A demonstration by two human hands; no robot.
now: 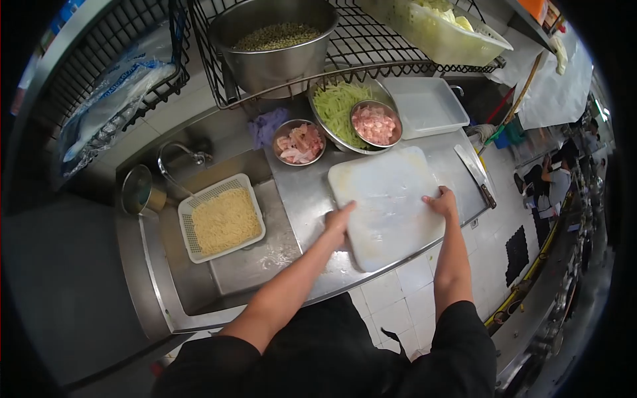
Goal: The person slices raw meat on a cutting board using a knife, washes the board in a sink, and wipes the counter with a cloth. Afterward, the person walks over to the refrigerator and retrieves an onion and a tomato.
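A white cutting board (391,205), wet and stained, lies at a slant on the steel counter (302,192). My left hand (339,222) grips its left edge, and my right hand (440,201) grips the right edge with the thumb on top. The undersides of my fingers are hidden by the board. Beyond it stand a bowl of raw meat pieces (298,142) and a large bowl of shredded green vegetable (335,109). A smaller bowl of diced pink meat (375,125) rests at that large bowl's right side. A knife (475,174) with a brown handle lies right of the board.
To the left, a sink (265,268) holds a white basket of yellowish strips (225,222) below a tap (182,149). A white plastic tray (428,106) sits at the back. Overhead, a wire rack (358,40) bears a deep pot (275,50). Another person (554,182) is far right.
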